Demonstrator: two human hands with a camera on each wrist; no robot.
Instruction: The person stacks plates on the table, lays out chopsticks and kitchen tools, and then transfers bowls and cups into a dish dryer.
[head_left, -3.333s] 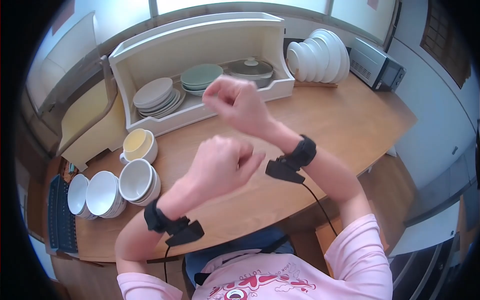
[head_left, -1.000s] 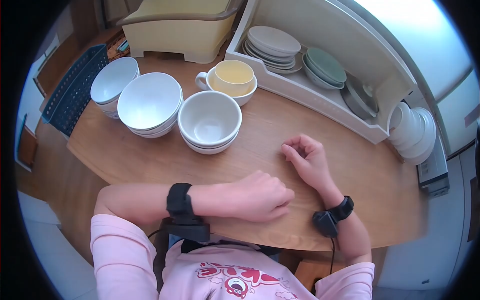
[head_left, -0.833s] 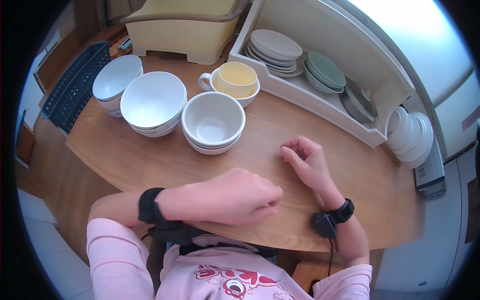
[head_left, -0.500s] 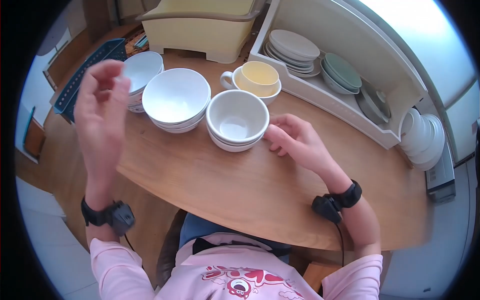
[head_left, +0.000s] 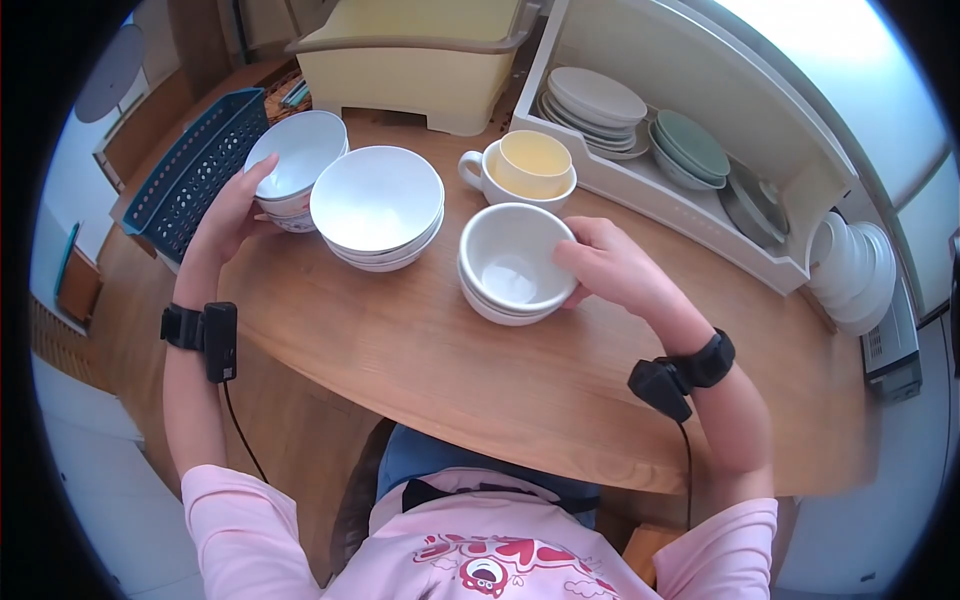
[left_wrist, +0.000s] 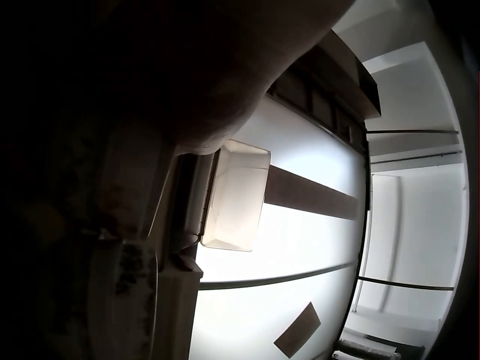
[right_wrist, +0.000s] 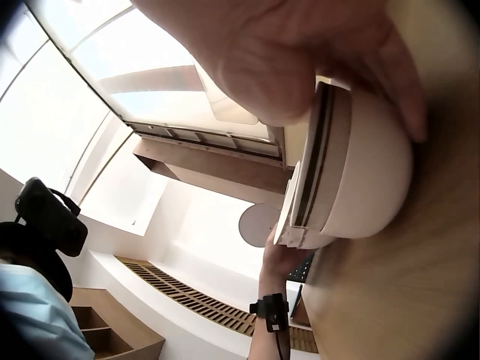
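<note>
My right hand (head_left: pixel 625 268) pinches the rim of a small white bowl stack (head_left: pixel 500 315), thumb over the edge and fingers at its side. The stack leans slightly. In the right wrist view, the outer wall of a bowl (right_wrist: pixel 375 172) shows below that hand. At the left, my left hand (head_left: pixel 225 215) holds another white bowl stack (head_left: pixel 300 155), thumb at the rim and fingers against the side. The left wrist view is dark, with patterned bowls (left_wrist: pixel 124 277) beside the palm. Between both hands stands a stack of wider white bowls (head_left: pixel 375 205).
A yellow cup (head_left: pixel 535 160) sits in a white handled cup (head_left: pixel 500 190) behind the right stack. Left is a blue basket (head_left: pixel 180 180); behind, a cream bin (head_left: pixel 400 80). A white shelf (head_left: pixel 680 220) holds plates, green bowls and a lidded pan. White plates (head_left: pixel 850 270) stand farther right.
Both hands were raised, then low near the table's front. The left hand has swung out to the left stack. The right hand has reached and gripped the small bowls, shifting them away from the middle stack.
</note>
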